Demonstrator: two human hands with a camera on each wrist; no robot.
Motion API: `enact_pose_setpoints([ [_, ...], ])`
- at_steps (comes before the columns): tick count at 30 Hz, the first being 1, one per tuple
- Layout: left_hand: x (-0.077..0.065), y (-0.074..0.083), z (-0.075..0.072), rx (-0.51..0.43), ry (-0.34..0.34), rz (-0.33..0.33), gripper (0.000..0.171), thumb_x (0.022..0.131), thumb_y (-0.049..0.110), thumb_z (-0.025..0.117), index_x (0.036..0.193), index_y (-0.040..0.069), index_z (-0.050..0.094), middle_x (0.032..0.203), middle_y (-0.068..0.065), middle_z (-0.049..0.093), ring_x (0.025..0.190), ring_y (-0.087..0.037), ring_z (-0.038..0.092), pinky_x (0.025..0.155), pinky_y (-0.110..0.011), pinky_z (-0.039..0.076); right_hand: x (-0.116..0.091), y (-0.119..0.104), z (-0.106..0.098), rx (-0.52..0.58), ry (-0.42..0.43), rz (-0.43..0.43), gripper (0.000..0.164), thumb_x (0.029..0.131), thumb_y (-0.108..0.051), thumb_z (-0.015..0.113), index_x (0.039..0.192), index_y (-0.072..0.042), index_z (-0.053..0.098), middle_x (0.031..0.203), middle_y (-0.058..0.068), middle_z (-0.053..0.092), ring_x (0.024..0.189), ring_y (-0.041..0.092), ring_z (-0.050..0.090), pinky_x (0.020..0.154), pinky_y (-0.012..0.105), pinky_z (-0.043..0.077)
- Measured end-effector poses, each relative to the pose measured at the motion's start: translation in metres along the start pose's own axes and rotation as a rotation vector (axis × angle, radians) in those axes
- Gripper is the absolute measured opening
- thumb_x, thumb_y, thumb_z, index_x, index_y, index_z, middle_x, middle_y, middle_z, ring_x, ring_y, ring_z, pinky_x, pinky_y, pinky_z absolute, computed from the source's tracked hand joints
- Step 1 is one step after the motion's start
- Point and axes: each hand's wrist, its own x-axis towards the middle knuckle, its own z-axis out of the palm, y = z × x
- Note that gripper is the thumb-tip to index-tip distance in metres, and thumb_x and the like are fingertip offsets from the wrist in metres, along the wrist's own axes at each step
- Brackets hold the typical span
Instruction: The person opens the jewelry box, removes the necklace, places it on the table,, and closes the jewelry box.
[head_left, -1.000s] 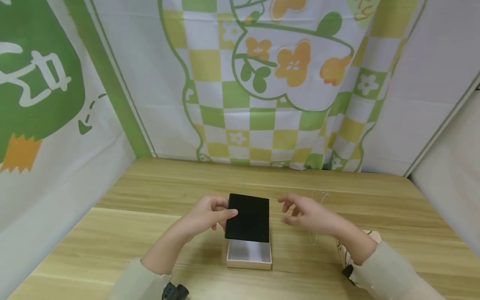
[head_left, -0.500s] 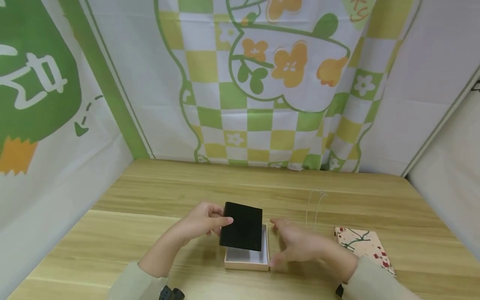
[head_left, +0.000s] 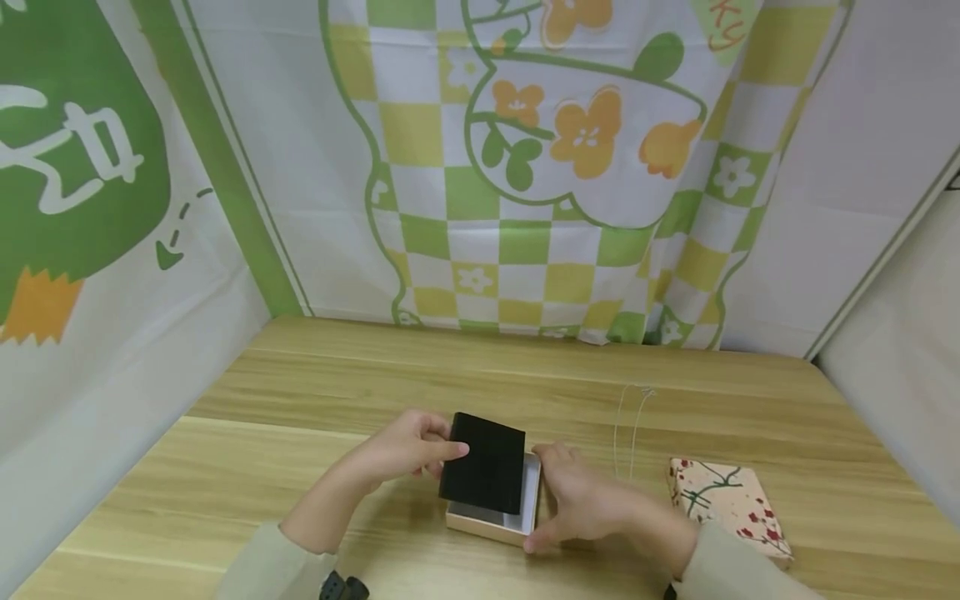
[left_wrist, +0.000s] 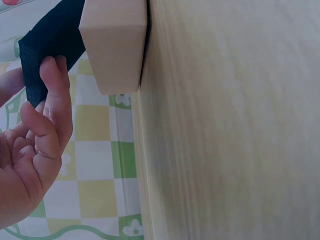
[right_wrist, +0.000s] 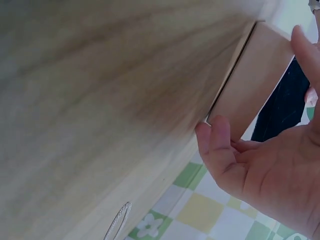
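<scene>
Pinched at its left edge by my left hand (head_left: 408, 447), a black square pad (head_left: 483, 462) tilts above the shallow box base (head_left: 486, 529). The left wrist view shows the pad (left_wrist: 50, 45) to be thick, with fingertips on its side. Pale inside and peach outside, the base sits on the table, partly covered by the pad. My right hand (head_left: 583, 497) grips the base's right side, thumb at the near corner, fingers at the far one. In the right wrist view, fingers curl at the end of the base's wall (right_wrist: 252, 75).
To the right lies a peach box lid (head_left: 727, 508) printed with red blossoms and green branches. A thin silver chain (head_left: 648, 392) is stretched out on the wooden table (head_left: 300, 383) behind my right hand. Patterned cloth (head_left: 525, 250) hangs behind the table.
My right hand has come down from above the table to the base's right side. My left hand has lowered the pad slightly towards me. The base has turned a little.
</scene>
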Motion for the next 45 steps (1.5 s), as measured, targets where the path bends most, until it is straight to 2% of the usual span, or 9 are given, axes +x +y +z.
enact_pose_setpoints([
  [7,0.001,-0.003,0.001,-0.001,-0.014,-0.001,0.030,0.095,0.028,0.065,0.076,0.010,0.053,0.064,0.000,0.059,0.065,-0.018,0.063,0.056,-0.026,0.040,0.004,0.004,0.001,-0.033,0.055,-0.087,0.105,0.060,-0.032,0.093,0.140,0.009,0.037,0.130,0.020,0.050,0.122,0.034,0.047,0.107,0.057,0.040],
  [14,-0.001,0.003,-0.004,-0.002,0.007,-0.013,0.028,0.095,0.032,0.065,0.083,0.007,0.059,0.068,0.002,0.063,0.070,-0.021,0.065,0.062,-0.032,0.046,0.002,0.004,-0.007,0.079,0.055,-0.108,0.105,0.064,-0.021,0.090,0.145,0.006,0.029,0.138,0.022,0.044,0.127,0.036,0.047,0.108,0.055,0.040],
  [17,-0.005,0.009,-0.006,-0.011,0.009,0.003,0.030,0.095,0.031,0.065,0.081,0.007,0.057,0.067,0.002,0.062,0.072,-0.023,0.066,0.062,-0.034,0.046,0.000,0.003,-0.012,0.101,0.097,-0.122,0.105,0.065,-0.021,0.090,0.147,0.002,0.029,0.141,0.020,0.043,0.126,0.036,0.048,0.105,0.054,0.044],
  [20,-0.007,0.015,-0.005,-0.011,0.008,0.031,0.031,0.096,0.032,0.065,0.079,0.007,0.056,0.065,0.002,0.062,0.073,-0.025,0.066,0.063,-0.034,0.046,-0.002,0.001,-0.016,0.099,0.173,-0.116,0.106,0.065,-0.021,0.091,0.149,-0.003,0.028,0.143,0.014,0.042,0.122,0.033,0.050,0.097,0.048,0.049],
  [25,-0.010,0.024,-0.003,-0.003,0.019,0.064,0.031,0.096,0.032,0.064,0.081,0.006,0.056,0.065,0.001,0.062,0.073,-0.026,0.065,0.062,-0.034,0.046,-0.005,0.000,-0.020,0.067,0.261,-0.094,0.107,0.064,-0.021,0.091,0.150,-0.011,0.029,0.146,0.008,0.040,0.124,0.031,0.050,0.092,0.042,0.050],
  [32,-0.014,0.032,-0.001,0.022,0.038,0.090,0.028,0.097,0.029,0.063,0.084,0.005,0.059,0.066,0.001,0.063,0.069,-0.019,0.065,0.063,-0.033,0.047,-0.008,-0.004,-0.022,0.002,0.276,-0.108,0.111,0.064,-0.024,0.091,0.152,-0.010,0.025,0.149,0.008,0.038,0.124,0.029,0.053,0.089,0.041,0.052],
  [38,-0.016,0.041,0.001,0.057,0.063,0.098,0.024,0.096,0.026,0.064,0.085,0.005,0.061,0.070,0.000,0.066,0.066,-0.018,0.064,0.062,-0.031,0.047,-0.011,-0.009,-0.024,-0.032,0.302,-0.096,0.112,0.064,-0.028,0.092,0.152,-0.010,0.025,0.147,0.007,0.040,0.125,0.027,0.053,0.091,0.042,0.052],
  [45,-0.021,0.049,0.004,0.109,0.078,0.128,0.019,0.095,0.021,0.065,0.089,0.003,0.066,0.073,-0.003,0.070,0.064,-0.018,0.067,0.071,-0.033,0.049,-0.013,-0.011,-0.024,-0.037,0.335,-0.112,0.109,0.062,-0.027,0.093,0.150,-0.014,0.029,0.139,0.003,0.044,0.120,0.026,0.055,0.090,0.041,0.053],
])
